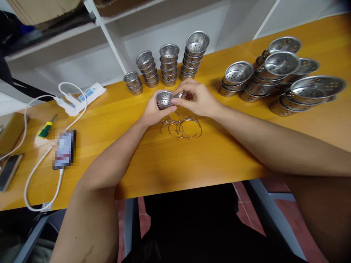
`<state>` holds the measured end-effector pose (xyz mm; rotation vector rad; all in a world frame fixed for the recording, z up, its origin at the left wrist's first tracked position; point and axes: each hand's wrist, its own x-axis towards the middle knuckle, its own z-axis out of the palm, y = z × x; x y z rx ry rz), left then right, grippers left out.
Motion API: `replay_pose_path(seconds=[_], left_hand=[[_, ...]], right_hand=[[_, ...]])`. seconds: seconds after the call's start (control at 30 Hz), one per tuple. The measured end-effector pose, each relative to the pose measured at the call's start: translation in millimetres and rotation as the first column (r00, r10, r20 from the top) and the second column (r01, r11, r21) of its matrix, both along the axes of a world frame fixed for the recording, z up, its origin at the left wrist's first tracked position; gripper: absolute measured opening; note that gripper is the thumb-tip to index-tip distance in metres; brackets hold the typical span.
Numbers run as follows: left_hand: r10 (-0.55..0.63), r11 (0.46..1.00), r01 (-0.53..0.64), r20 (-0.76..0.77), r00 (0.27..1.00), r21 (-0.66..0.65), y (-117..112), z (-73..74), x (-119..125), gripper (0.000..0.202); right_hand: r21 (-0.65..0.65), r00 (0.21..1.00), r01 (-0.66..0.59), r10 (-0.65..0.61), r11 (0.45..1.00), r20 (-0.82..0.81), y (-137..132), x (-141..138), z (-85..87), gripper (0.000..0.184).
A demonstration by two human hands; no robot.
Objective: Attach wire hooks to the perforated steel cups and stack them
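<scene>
A small perforated metal cup (163,99) is gripped in my left hand (152,111), with the thumb along its near side and its open top facing up. My right hand (196,98) is at the cup's right side, its thumb and fingers pinched together at the rim. A bit of shiny metal shows between those fingers, but what they pinch is mostly hidden. Just below the hands, several thin wire rings (189,128) lie in a loose tangle on the yellow wooden table (175,164).
Beyond my hands stand nested stacks of perforated metal cups (168,64). More cup stacks (271,76) stand at the right. To the left are a power strip (85,98) with white cables, a green-and-yellow screwdriver (45,129), a phone (64,149) and another dark device (10,171).
</scene>
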<state>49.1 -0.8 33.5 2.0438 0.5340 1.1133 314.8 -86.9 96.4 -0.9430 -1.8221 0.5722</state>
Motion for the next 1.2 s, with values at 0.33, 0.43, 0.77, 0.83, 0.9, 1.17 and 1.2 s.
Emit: replay_pose_path(seconds=[0.33, 0.43, 0.77, 0.83, 0.9, 1.17, 1.2], left_hand=[[0.053, 0.998, -0.054, -0.025, 0.998, -0.028, -6, 1.8, 1, 0.100], [0.074, 0.995, -0.075, -0.015, 0.997, -0.063, -7, 3.5, 2, 0.102], [0.117, 0.993, -0.117, 0.008, 0.993, -0.015, -8, 8.8, 2, 0.111], [0.094, 0.996, -0.094, 0.000, 0.996, -0.001, -12, 9.9, 3, 0.112], [0.069, 0.998, -0.069, -0.007, 0.998, -0.007, -16, 10.6, 5, 0.111], [0.007, 0.999, -0.006, -0.012, 1.000, 0.050, -18, 7.4, 8, 0.112], [0.009, 0.998, -0.007, -0.028, 1.000, 0.057, -16, 6.7, 8, 0.115]], right_hand=[[0.090, 0.983, -0.036, 0.020, 0.995, 0.182, -19, -4, 7.5, 0.069], [0.092, 0.984, -0.033, 0.016, 0.995, 0.177, -18, -3, 6.7, 0.068], [0.111, 0.981, -0.030, 0.007, 0.993, 0.195, -12, -5, -4.7, 0.054], [0.108, 0.978, -0.031, 0.008, 0.994, 0.208, -13, -6, -5.8, 0.049], [0.098, 0.974, -0.049, 0.026, 0.994, 0.224, -14, -7, -6.6, 0.046], [0.136, 0.977, -0.077, 0.048, 0.988, 0.208, -17, -9, -4.3, 0.048], [0.139, 0.978, -0.076, 0.046, 0.987, 0.204, -16, -8, -2.3, 0.051]])
